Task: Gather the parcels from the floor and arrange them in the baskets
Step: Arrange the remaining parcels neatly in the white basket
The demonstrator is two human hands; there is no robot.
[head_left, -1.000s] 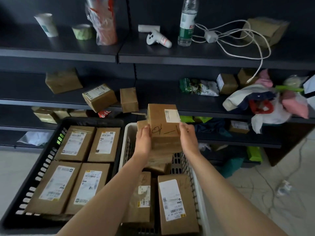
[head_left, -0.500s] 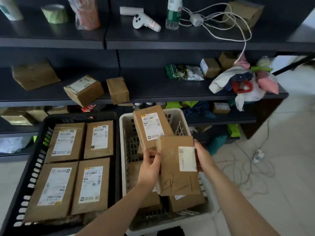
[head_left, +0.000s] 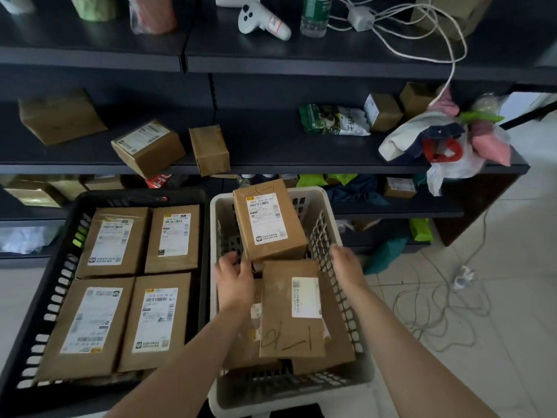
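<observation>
**Marked parcel flat in white basket**

Resting on other parcels; probably light and stiff (cardboard under brown paper), best taken by both long edges; at leaning parcel's lower corner, left hand with curled fingers, grip unclear; nearby, right hand loose, holding nothing.

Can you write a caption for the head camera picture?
Left hand and right hand over the white basket where a pen-marked parcel lies; four labelled parcels lie in the black basket beside it.
</observation>
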